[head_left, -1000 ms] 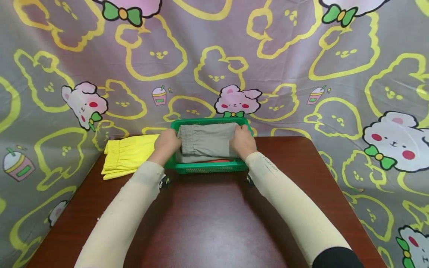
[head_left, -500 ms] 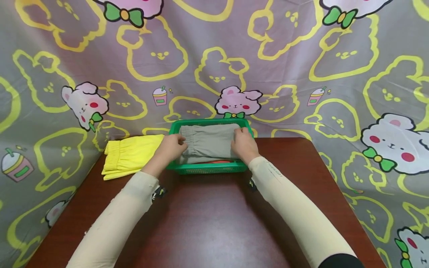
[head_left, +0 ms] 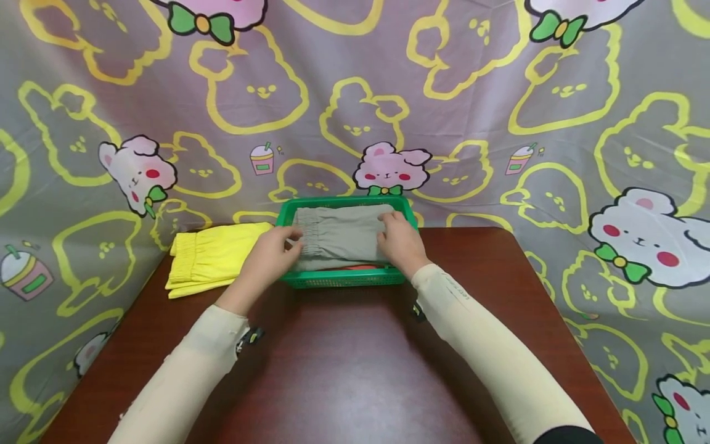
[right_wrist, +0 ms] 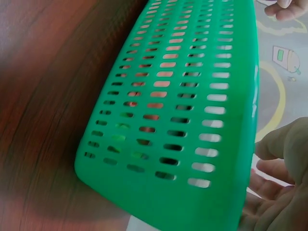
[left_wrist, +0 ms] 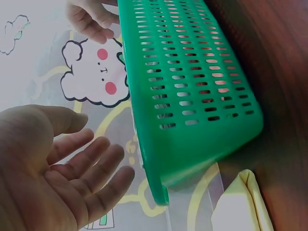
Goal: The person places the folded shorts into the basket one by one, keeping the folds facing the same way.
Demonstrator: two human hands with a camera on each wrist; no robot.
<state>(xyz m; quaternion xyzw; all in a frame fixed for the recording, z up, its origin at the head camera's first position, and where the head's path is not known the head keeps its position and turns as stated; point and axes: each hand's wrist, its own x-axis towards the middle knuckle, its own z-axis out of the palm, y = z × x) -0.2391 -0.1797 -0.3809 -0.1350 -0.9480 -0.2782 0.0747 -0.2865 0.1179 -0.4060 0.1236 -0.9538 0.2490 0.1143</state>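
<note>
A folded grey garment with a gathered elastic waistband [head_left: 346, 234] lies in a green plastic basket [head_left: 344, 277], its waistband towards the left end. An orange-red edge of cloth [head_left: 363, 267] peeks out beneath it. My left hand [head_left: 270, 256] hovers by the basket's left end; the left wrist view shows its fingers [left_wrist: 98, 166] loosely bent, apart from the rim. Over the garment's right end is my right hand [head_left: 403, 243], fingers relaxed. In the right wrist view, that hand [right_wrist: 284, 178] is partly hidden behind the basket rim, so contact with the cloth cannot be told.
A folded yellow garment [head_left: 213, 254], also with a gathered waistband, lies on the brown table [head_left: 344, 357] left of the basket. Behind the table hangs a patterned curtain [head_left: 466, 92], close to the basket's back.
My hands have loosened from the two ends of the grey garment. The left has drawn back to the left and towards me. The garment stays in the basket.
</note>
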